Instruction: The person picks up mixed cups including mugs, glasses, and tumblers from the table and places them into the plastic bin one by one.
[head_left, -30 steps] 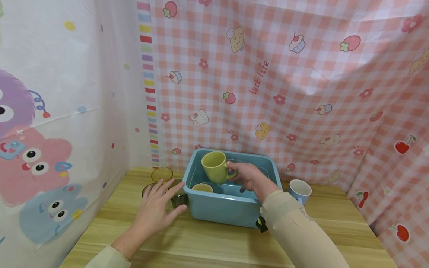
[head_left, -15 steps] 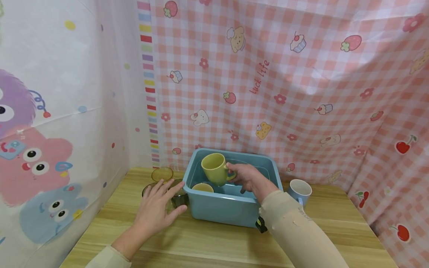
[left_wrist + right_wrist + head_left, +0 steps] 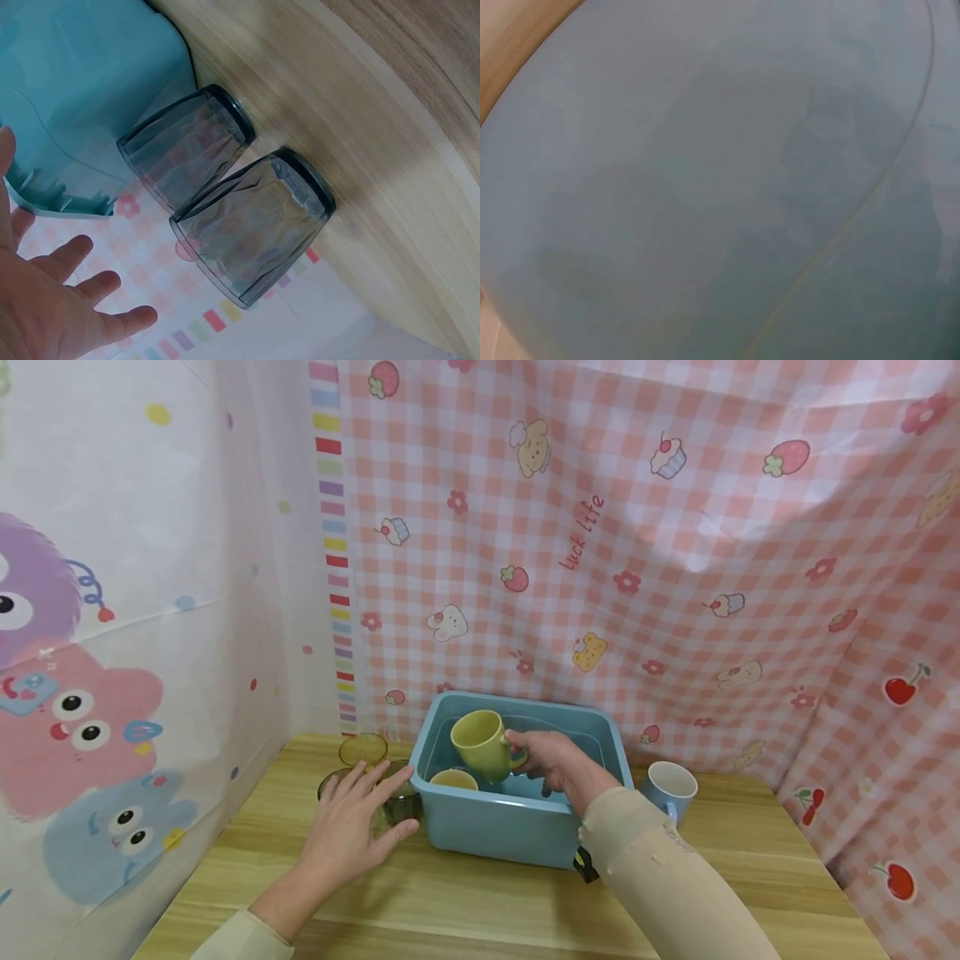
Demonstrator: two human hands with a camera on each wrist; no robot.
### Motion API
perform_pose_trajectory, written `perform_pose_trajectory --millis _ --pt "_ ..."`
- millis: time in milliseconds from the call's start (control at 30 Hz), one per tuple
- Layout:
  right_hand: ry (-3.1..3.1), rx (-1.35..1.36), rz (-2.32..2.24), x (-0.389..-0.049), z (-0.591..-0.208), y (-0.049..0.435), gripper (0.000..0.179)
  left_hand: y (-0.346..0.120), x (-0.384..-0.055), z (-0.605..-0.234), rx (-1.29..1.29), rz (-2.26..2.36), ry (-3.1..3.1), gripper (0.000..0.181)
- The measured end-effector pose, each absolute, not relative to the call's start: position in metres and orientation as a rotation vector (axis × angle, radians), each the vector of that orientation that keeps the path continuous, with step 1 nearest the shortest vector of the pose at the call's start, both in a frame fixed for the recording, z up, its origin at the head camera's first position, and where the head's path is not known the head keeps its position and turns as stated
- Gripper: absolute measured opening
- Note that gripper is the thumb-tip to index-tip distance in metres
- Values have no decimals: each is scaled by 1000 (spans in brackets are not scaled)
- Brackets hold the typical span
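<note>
The right hand (image 3: 551, 760) grasps the green mug (image 3: 482, 745) by its handle, holding it tilted within the bin (image 3: 506, 831); whether the mug's base meets the floor of the bin cannot be told. A yellow cup (image 3: 453, 780) sits in the bin's front left corner, just beside the mug. Left of the bin, the left hand (image 3: 348, 822) is spread and grips nothing, near two upright dark glasses, the nearer one (image 3: 187, 146) right beside the bin and the other (image 3: 255, 225) farther out. An amber glass (image 3: 363, 749) stands by the bin's back left, and a blue mug (image 3: 671, 789) stands to its right, on the table (image 3: 450, 902).
</note>
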State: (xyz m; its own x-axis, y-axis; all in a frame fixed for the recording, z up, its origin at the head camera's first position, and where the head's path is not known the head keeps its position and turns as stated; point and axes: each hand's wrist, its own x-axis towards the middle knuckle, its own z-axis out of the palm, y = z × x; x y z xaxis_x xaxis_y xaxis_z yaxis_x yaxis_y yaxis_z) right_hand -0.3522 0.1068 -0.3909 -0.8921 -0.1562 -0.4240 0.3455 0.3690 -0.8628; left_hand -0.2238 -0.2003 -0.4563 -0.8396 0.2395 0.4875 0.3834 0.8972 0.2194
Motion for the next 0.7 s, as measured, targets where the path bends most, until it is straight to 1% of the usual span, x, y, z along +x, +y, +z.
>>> perform_pose_trajectory --millis 100,400,700 --pt "2217 155 -1513 -351 -392 107 45 -200 -224 -456 -455 -427 -2607 75" --pt "2270 138 -1475 -347 -394 105 40 -201 -224 -456 -454 -442 -2615 75" --pt "2317 137 -1404 -346 -394 103 39 -200 -223 -455 -453 -439 -2616 75"
